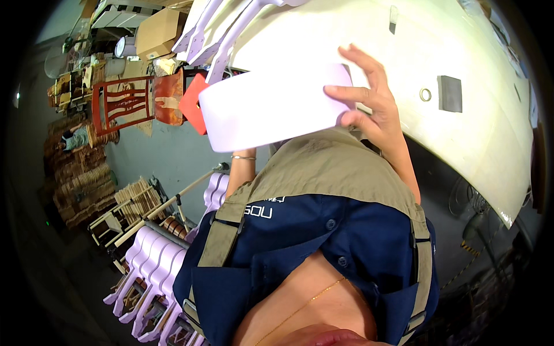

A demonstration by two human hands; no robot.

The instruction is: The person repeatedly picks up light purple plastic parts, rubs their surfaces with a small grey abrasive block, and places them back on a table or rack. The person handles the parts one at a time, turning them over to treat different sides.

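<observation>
A smooth lilac curved panel (271,106), broad and slightly bent, is held up in front of my apron at the near edge of the white table (369,40). My right hand (375,101) is at its right end, with fingertips on its face and edge and the other fingers spread. My left hand is hidden behind the panel; only the wrist with a bracelet (243,157) shows below it. Just left of the panel is a flat red piece (194,105). Several lilac long-legged parts (222,49) lie on the table beyond it.
On the table's right lie a dark grey block (450,94) and a small ring (425,94). Lilac shaped parts (151,259) hang on a rack at lower left. A red wooden chair (123,105) and a cardboard box (158,32) stand left. Another person (75,138) is far off.
</observation>
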